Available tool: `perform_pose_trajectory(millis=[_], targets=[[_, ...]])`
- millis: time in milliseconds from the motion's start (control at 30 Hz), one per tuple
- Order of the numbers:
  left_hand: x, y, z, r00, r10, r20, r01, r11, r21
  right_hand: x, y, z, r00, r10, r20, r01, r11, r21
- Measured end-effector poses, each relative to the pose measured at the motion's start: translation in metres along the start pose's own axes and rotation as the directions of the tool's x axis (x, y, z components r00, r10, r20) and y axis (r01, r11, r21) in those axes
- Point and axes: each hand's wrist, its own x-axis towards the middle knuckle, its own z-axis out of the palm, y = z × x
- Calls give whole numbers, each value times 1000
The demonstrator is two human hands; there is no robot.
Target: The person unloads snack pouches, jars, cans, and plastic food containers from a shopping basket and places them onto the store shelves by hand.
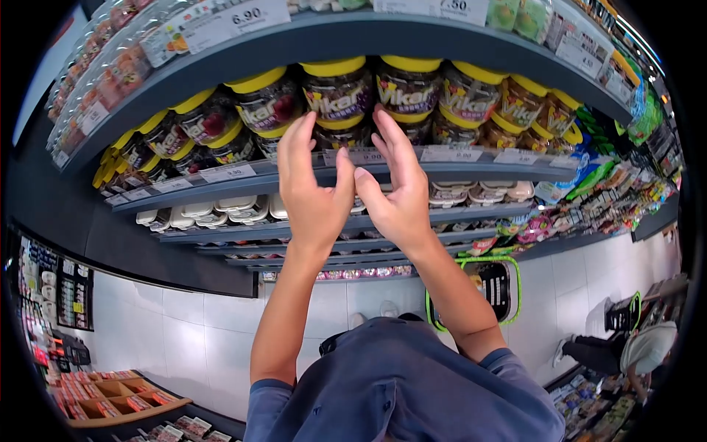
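As the head view looks down past both forearms, the left hand point(315, 184) and the right hand point(394, 188) are raised side by side, palms turned toward each other. Each is loosely open with the fingers lengthened and slightly curved, and neither grips anything. The thumbs come close together; whether they touch, I cannot tell. Just beyond the fingertips stand stacked yellow-lidded jars point(337, 94) marked "Vikar", and contact with them is unclear. A price label point(368, 156) shows between the hands, on the shelf edge point(269, 179). White-lidded tubs point(247, 208) sit lower, left of the left hand. Below and right of the right hand, a green-rimmed basket point(518, 296) rests on the floor point(184, 324); another person point(648, 350) is farther right.
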Motion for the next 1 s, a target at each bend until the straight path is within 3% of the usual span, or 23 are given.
perform_pose_trajectory(millis=[67, 133, 167, 233, 267, 300, 367, 400, 433, 467, 500, 533, 600, 633, 667, 700, 733, 767, 800, 867, 967, 1000], targets=[[-19, 2, -7, 997, 56, -43, -58, 998, -36, -17, 4, -9, 997, -74, -9, 74, 997, 24], [-58, -4, -17, 985, 173, -9, -173, 985, -21, -55, 11, -26, 999, -28, 30, 27, 999, 27], [-85, -8, -23, 985, 146, 92, -139, 987, -80, -83, 15, -35, 996, 22, 82, -19, 999, -38], [-151, -20, -29, 958, 44, 285, -3, 990, -144, -151, 28, -50, 940, 323, 109, -308, 942, -130], [-190, -31, -29, 926, -33, 376, 93, 985, -142, -193, 42, -58, 912, 400, 87, -376, 903, -209], [-234, -48, -33, 841, -167, 515, 247, 965, -91, -245, 62, -74, 857, 505, 101, -446, 826, -344], [-330, -81, -49, 604, -412, 683, 484, 870, 97, -328, 78, -119, 783, 602, 158, -368, 652, -663], [-378, -98, -59, 477, -522, 707, 561, 800, 212, -379, 88, -145, 705, 705, 76, -440, 518, -733], [-426, -114, -76, 331, -593, 734, 593, 736, 327, -439, 98, -174, 691, 716, -97, -542, 425, -725], [-474, -131, -95, 180, -651, 738, 602, 666, 441, -496, 102, -205, 459, 803, -381, -815, 210, -541], [-524, -154, -117, 63, -600, 798, 524, 700, 485, -571, 111, -246, 186, 764, -617, -973, 55, -226], [-574, -179, -141, -59, -547, 835, 440, 736, 514, -619, 103, -280, -190, 612, -768, -981, -140, 132], [-658, -216, -186, -519, -640, 567, 415, 391, 821, -634, 52, -317, -677, 364, -639, -728, -209, 652], [-654, -213, -195, -519, -715, 468, 313, 351, 883, -631, 38, -321, -679, 361, -639, -727, -213, 653], [-650, -207, -202, -504, -782, 366, 211, 299, 931, -628, 27, -326, -639, 464, -613, -769, -371, 521], [-641, -197, -204, -386, -839, 384, 349, 252, 903, -627, 20, -330, -606, 561, -563, -791, -500, 353], [-635, -190, -204, -261, -889, 376, 483, 217, 848, -641, 24, -333, -480, 643, -597, -855, -494, 157], [-641, -195, -203, -266, -856, 443, 697, 147, 702, -676, 43, -344, -211, 778, -591, -853, -442, -278], [-604, -169, -187, -339, -857, 389, 844, -94, 528, -706, 58, -360, 36, 890, -455, -685, -310, -659], [-580, -145, -166, -334, -859, 388, 850, -96, 518, -701, 63, -377, -15, 889, -457, -672, -348, -654], [-607, -136, -129, -191, -906, 377, 715, 135, 686, -672, 74, -404, -159, 863, -480, -614, -467, -636], [-613, -126, -110, -194, -910, 367, 719, 122, 684, -667, 78, -427, -202, 849, -488, -585, -504, -636]])
